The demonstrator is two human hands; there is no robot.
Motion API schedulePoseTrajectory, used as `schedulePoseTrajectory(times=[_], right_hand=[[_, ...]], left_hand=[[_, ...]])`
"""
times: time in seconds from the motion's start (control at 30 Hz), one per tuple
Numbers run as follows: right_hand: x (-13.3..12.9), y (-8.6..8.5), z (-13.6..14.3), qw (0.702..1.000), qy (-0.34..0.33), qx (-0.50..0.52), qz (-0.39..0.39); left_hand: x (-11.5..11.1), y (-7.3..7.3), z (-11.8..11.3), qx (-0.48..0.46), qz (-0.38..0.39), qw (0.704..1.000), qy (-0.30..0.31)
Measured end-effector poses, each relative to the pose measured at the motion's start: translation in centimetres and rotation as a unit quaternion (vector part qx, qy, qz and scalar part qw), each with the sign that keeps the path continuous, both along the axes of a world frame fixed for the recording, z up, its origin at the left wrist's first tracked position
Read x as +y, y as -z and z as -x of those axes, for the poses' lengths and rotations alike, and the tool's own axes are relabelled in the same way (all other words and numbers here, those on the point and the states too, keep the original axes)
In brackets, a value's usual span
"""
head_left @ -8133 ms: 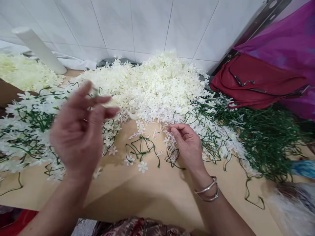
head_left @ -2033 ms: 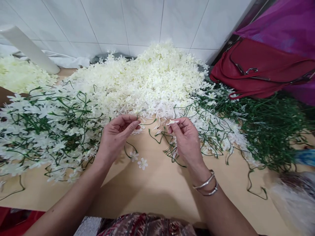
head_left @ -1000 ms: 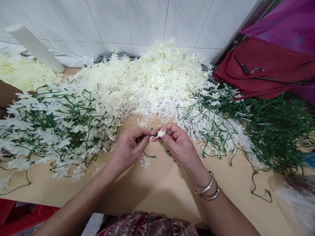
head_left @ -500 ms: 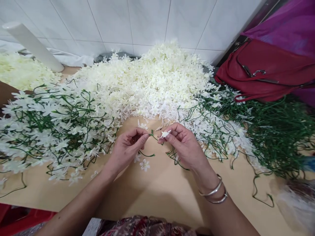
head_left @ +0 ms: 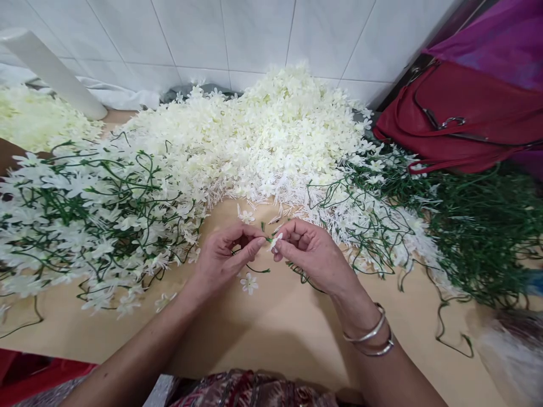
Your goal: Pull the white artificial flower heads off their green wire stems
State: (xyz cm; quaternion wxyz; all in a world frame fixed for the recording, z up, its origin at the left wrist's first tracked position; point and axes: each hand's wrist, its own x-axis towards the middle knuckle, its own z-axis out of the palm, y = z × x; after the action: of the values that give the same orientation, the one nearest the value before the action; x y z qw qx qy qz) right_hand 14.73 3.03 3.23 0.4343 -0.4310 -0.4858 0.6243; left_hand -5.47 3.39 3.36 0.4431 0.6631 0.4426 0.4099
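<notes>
Between thumb and fingers my left hand pinches a green plastic stem, its tip poking out to the right. My right hand is closed on a small white artificial flower, held right against that stem tip; whether the stem is inside the flower I cannot tell. Below the hands a loose white flower lies on the tabletop, and another flower is just beyond them. A heap of stemmed flowers sits left of my left hand.
A large pile of cream petals spreads along the tiled wall. Green stems are heaped at right, below a red handbag. A white roll leans at back left. A clear plastic bag lies at front right.
The hands have come together. The flower in my right hand has moved left and turned, and now meets the stem tip in my left hand.
</notes>
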Motion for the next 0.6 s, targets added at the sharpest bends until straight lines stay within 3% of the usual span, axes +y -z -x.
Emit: schedulePoseTrajectory(times=[0.3, 0.6], right_hand=[[-0.1, 0.5, 0.9, 1.000, -0.009, -0.016, 0.002], [0.1, 0.9, 0.6, 0.999, -0.015, 0.003, 0.034]], left_hand=[[-1.0, 2.0, -0.6, -0.137, 0.116, 0.984, 0.011], [-0.7, 2.5, -0.5, -0.151, 0.143, 0.978, 0.024]])
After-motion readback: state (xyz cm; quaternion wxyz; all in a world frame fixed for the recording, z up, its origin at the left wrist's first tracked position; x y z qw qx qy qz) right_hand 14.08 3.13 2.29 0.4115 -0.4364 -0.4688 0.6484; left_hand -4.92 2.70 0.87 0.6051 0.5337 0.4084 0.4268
